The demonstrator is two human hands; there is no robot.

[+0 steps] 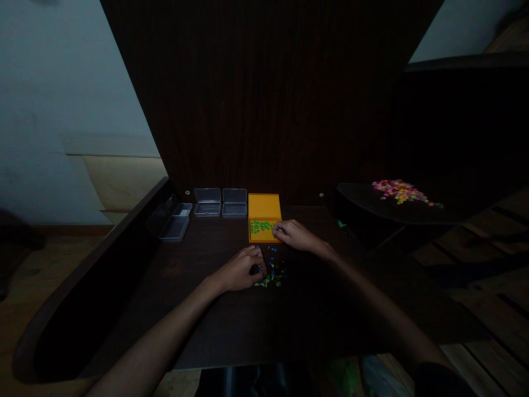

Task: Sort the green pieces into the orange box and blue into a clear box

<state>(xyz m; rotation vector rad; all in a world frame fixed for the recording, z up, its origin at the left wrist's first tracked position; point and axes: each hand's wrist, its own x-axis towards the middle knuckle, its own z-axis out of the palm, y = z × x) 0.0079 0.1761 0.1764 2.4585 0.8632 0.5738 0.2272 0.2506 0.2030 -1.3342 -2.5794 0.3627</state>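
An open orange box (264,208) stands on the dark table (215,320), with several small green pieces (260,226) lying in its front half. My right hand (294,235) rests at the box's front right corner, fingers curled together at the rim. Closer to me, my left hand (239,270) sits curled on the table, its fingertips at a small heap of blue, green and yellow pieces (273,273). What either hand pinches is too small to make out.
Two clear plastic boxes (221,202) stand open left of the orange box, and two more (177,220) lie further left. A pile of pink and yellow pieces (399,191) sits on a dark shelf at right. A dark wooden panel rises behind the table.
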